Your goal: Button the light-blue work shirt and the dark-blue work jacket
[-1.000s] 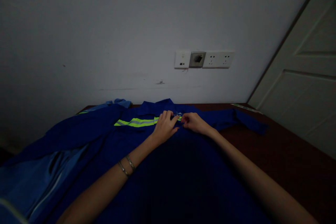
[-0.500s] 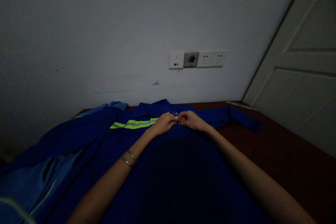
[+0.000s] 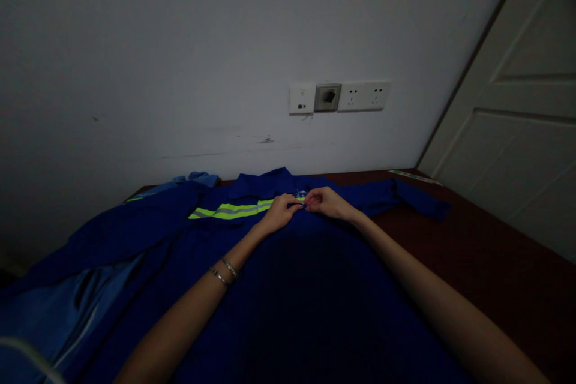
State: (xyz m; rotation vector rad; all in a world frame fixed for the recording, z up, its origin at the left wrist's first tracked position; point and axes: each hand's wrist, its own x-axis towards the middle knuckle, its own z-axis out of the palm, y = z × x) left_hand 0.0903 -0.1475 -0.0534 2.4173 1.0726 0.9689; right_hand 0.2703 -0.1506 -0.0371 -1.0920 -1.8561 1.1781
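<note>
Fingertips nearly meeting at the frame's centre, the left hand [image 3: 279, 211] and right hand [image 3: 327, 203] pinch fabric of the blue garment [image 3: 130, 222], steadying that spot from both sides, beside its reflective stripe [image 3: 231, 212]. The garment spreads across a dark red surface [image 3: 477, 252].

1. A dark red-brown surface [image 3: 477, 264] shows bare to the right of the right hand [image 3: 327, 203].
2. A dark blue garment [image 3: 202, 258] lies spread on it beneath both hands, one sleeve reaching left of the left hand [image 3: 279, 212], the other right of the right hand.
3. A narrow patterned strip [image 3: 414, 177] lies beyond and right of the right hand.
</note>
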